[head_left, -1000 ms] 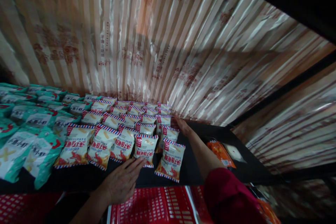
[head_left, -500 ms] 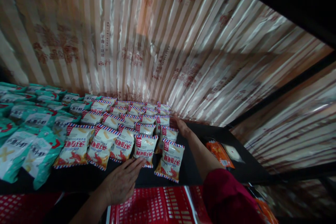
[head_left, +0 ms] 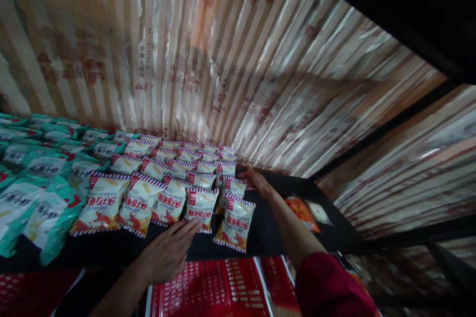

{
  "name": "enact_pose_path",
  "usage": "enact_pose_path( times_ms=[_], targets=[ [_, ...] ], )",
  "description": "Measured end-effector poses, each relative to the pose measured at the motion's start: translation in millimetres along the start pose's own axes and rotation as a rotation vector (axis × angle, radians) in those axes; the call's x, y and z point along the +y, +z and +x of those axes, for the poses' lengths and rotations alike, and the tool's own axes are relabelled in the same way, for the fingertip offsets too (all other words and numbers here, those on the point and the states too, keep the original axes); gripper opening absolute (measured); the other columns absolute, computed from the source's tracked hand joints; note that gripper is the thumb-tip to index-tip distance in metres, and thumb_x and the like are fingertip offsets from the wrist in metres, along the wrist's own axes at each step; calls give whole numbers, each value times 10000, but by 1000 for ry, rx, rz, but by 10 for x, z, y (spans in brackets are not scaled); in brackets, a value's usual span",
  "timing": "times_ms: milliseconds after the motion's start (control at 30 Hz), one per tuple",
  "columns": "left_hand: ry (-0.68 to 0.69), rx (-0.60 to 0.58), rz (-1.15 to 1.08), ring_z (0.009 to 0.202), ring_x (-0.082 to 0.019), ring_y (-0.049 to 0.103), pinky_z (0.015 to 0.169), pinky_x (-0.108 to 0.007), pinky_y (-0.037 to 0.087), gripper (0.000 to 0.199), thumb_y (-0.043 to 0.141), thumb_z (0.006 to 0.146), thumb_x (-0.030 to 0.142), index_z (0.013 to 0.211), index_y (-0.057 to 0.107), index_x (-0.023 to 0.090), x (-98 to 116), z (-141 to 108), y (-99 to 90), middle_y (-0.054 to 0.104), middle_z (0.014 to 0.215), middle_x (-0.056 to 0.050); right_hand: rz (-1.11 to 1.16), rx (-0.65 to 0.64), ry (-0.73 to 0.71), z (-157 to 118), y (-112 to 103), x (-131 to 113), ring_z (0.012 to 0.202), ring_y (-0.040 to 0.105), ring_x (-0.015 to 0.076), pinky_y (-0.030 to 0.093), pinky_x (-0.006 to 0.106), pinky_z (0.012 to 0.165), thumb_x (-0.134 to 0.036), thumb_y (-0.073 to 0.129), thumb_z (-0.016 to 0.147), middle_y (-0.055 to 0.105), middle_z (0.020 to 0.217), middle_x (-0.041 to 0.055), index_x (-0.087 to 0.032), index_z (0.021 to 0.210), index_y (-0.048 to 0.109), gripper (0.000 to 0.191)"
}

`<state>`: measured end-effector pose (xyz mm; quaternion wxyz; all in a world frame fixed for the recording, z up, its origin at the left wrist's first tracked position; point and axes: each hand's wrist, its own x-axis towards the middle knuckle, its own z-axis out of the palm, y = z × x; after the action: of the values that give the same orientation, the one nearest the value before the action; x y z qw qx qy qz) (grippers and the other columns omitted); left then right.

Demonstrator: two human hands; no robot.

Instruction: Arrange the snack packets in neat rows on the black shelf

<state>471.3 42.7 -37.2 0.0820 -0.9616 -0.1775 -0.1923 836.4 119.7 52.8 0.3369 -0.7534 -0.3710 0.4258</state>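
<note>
Several white snack bags with red lettering stand in rows on a black shelf [head_left: 266,237]. My left hand [head_left: 171,250] lies flat with its fingers stretched toward the bottom of a front white bag [head_left: 201,208], touching or nearly touching it. At the right side of the rows my right hand [head_left: 258,182] reaches toward the back, fingers extended beside the white bags and holding nothing. Nearest to it is a bag [head_left: 234,187] behind the rightmost front bag [head_left: 235,223], which leans slightly.
Teal snack bags [head_left: 48,218] fill the shelf's left side. An orange packet [head_left: 302,213] and a white packet [head_left: 318,212] lie at the right. Red baskets [head_left: 211,290] are below the shelf edge. Striped sheeting [head_left: 178,49] covers the back.
The view has shifted slightly, so the bags and shelf appear a little further left. My right hand has opened slightly away from the bags; my left hand stays at the front bag.
</note>
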Motion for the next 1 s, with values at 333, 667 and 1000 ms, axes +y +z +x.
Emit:
enact_pose_path(
  times_ms=[333,667,1000],
  targets=[
    [14,35,-20,1393,-167,138,1108,-292,199,566,393,894,295,1419,281,116,-4,-2,-4,275,1497,-52,101,-91,35,-38,171,47,738,661,183,503,342,771,-667,266,868,716,843,108,-146,974,679,673],
    [4,18,-30,1395,-165,149,1118,-301,187,514,368,877,209,1384,353,128,-8,-5,-26,283,1494,-51,112,34,-3,-250,49,236,720,650,176,509,328,739,-597,469,840,701,830,97,-157,1018,632,503],
    [20,75,-30,1400,-163,126,1124,-296,142,522,366,900,297,1391,342,119,-16,-19,29,291,1491,-53,43,-213,-66,-584,205,255,795,650,195,496,325,759,-563,622,750,712,857,71,-137,980,680,487]
  ],
)
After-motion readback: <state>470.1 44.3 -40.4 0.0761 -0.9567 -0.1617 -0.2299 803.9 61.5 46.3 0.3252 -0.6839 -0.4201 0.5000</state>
